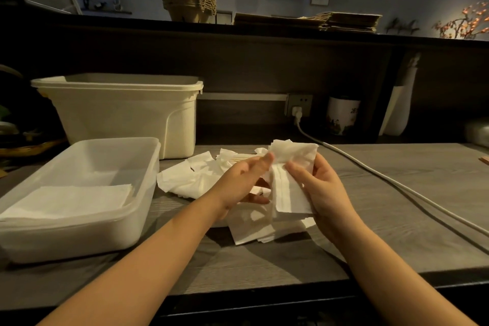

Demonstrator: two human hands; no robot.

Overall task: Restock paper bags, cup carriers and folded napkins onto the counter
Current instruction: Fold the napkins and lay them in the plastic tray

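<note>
Too jumbled to count, loose napkins (195, 182) litter the worktop (375, 209); above them the left hand (239, 184) and right hand (324, 189) both pinch one folded napkin (292, 163), one flat stack (68, 200) lying in the clear tray (79, 235)

We see a dim, warm-toned view: soft light from above brightens the counter (397, 193), its far edge sinks into dark shadow, and wide-angle distortion bows the picture's borders.

Both the left hand (239, 182) and right hand (321, 189) pinch a napkin (289, 180) above the bench (383, 219). Folded napkins (71, 200) lie in the clear tray (87, 235).
</note>
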